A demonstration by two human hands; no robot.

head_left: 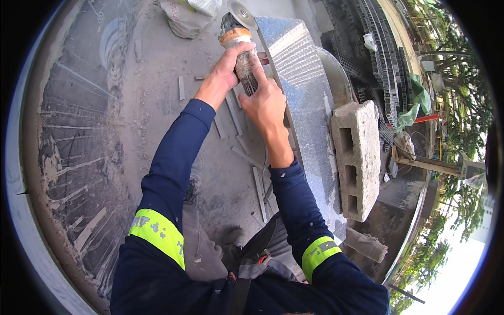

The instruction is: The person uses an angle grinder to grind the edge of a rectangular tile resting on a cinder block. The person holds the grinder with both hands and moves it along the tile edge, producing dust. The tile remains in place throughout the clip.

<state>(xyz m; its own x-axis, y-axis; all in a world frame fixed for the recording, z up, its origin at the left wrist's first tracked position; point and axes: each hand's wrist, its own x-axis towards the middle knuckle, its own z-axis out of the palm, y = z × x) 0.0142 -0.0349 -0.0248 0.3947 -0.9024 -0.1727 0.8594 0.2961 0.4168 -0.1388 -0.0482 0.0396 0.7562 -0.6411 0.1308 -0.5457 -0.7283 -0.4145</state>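
Note:
Both my hands hold a dusty angle grinder with an orange collar. My left hand wraps round the body just behind the collar. My right hand is closed round the rear part, its index finger lying along the casing. The grinder's round disc is at the far end, beside the upper left corner of a grey speckled slab. Whether the disc touches the slab's edge I cannot tell. A row pattern of pale marks covers the slab's far part.
A concrete block with hollow openings rests at the slab's right side. Thin cut strips lie on the dusty floor to its left. A white sack stands at the far left, and dark stacked panels at the far right.

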